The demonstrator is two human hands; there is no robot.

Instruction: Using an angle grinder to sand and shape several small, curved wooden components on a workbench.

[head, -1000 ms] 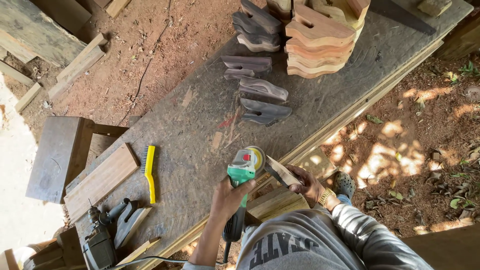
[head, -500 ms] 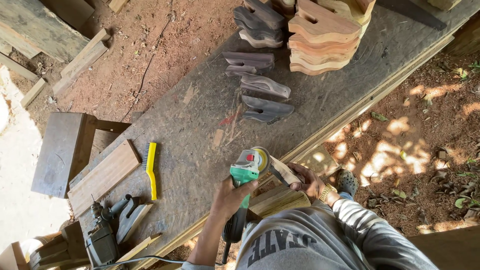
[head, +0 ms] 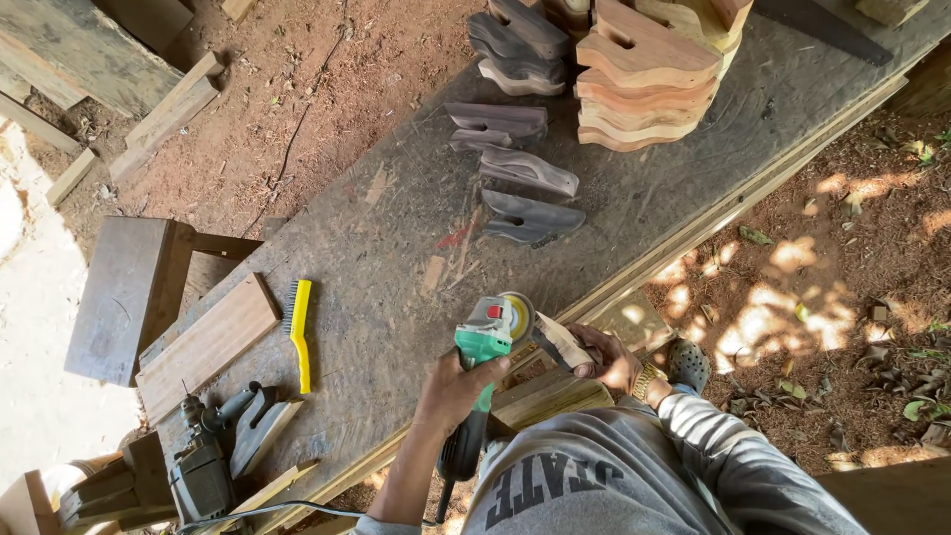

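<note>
- The left hand (head: 458, 384) is closed round the body of a green and grey angle grinder with a yellowish sanding disc (head: 490, 337), holding it near the front edge of the bench.
- The right hand (head: 606, 359) grips a small pale curved wooden piece (head: 563, 342), which is pressed against the disc at the bench edge, just in front of the person's body.
- Judging by what lies about, much shaping looks done: a tall stack of light reddish cut wooden shapes (head: 649, 74) stands at the far end, and several dark grey curved pieces (head: 520, 168) lie in a row beside it. Whether those dark ones are finished I cannot tell; the piece in hand is not yet set with either group.
- The worn grey plywood bench top (head: 396, 238) also carries a yellow-handled wire brush (head: 299, 327), a flat brown board (head: 203, 342) and a dark power tool (head: 203, 466) at its near left corner.
- This is outdoors: reddish dirt ground (head: 297, 99) strewn with timber offcuts, with sun patches and dry leaves to the right.
</note>
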